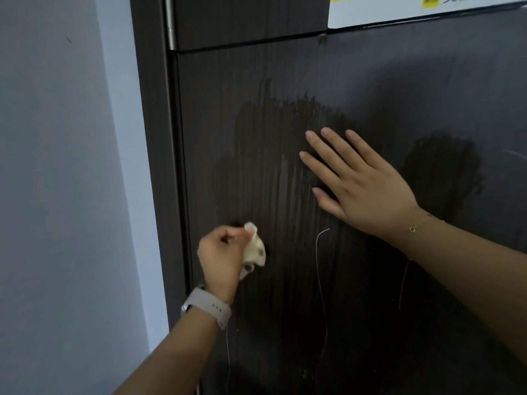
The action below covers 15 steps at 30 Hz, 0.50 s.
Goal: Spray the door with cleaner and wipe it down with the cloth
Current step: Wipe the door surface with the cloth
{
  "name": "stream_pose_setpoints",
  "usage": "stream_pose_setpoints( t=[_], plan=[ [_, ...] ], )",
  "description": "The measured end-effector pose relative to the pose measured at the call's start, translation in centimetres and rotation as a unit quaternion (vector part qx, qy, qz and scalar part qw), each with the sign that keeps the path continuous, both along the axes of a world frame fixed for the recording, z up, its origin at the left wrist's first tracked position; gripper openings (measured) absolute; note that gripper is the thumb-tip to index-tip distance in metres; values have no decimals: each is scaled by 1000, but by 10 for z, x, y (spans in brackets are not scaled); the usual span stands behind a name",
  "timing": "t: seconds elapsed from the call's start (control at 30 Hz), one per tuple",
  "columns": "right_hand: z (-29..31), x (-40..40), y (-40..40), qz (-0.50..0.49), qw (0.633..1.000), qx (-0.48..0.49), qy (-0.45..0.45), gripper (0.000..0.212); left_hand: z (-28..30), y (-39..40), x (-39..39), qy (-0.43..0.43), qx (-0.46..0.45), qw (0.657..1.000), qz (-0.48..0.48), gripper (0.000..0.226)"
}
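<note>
Head view, looking forward and slightly down at a dark wood-grain door (pixel 356 323) that fills most of the frame. Nearest the camera, the left forearm rises from the lower left, a pale watch (pixel 206 306) strapped at the wrist. The left hand (pixel 221 256) is curled into a fist around a small crumpled cream cloth (pixel 255 250), which bulges out of the right side of the fist, between the fingers and the door. That bunching likely gives a firm pad to press with; the cloth appears to touch the panel low on the wet area, near the hinge-side edge.

Further in and higher, the right hand (pixel 362 183) lies flat against the door, fingers straight and spread, holding nothing (a thin bracelet (pixel 422 225) circles its wrist). It seems to be there to brace the door while the other hand rubs.

Around and above both hands, darker streaked patches (pixel 285 132) mark where the surface is damp, with drips running down the grain. No spray bottle is in view. Beyond, a metal hinge (pixel 171 24) sits at the door's upper left beside a pale wall (pixel 57 166), and a white sticker (pixel 399 12) with yellow printing crosses the top right.
</note>
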State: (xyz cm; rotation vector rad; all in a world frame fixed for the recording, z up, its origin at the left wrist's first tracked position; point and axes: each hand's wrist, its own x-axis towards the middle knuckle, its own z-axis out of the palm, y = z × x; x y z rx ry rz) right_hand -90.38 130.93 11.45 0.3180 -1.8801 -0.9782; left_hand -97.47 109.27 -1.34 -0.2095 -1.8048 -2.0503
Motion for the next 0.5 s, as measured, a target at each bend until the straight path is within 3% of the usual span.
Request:
stream_pose_setpoints(
  t=[0.1,0.33,0.5],
  plan=[
    [0,0,0,-5,1000,3,0,63,20,-4,-6,43,-16,999,12,17],
    [0,0,-1,-10,1000,5,2,64,-14,-5,5,0,-39,999,11,16],
    [0,1,0,-12,1000,2,-2,64,34,8,-2,75,-48,996,0,17]
  ],
)
